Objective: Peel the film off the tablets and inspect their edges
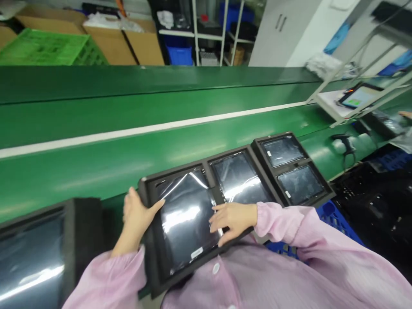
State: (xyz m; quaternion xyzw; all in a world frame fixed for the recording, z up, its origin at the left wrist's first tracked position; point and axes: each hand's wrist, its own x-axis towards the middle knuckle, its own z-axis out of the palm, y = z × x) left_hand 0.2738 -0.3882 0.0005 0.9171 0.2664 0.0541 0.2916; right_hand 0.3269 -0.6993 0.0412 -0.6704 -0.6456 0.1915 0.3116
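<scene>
Black tray [151,257] gripped at its edge by left hand [137,216]. Right hand [233,219] lies flat, fingers loose, on the wrapped screen [188,225]. Its white label [196,253] seems unreadable.

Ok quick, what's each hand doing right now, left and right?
Left hand: closed on the left edge of the black tray, gripping it.
Right hand: open, fingers flat on the tray's film-covered screen.

The black foam tray [151,240] you held sat tilted across your lap at the green belt's edge — two glossy dark screens [185,223] lay in its pockets, film-covered, a white label on the nearer one
</scene>
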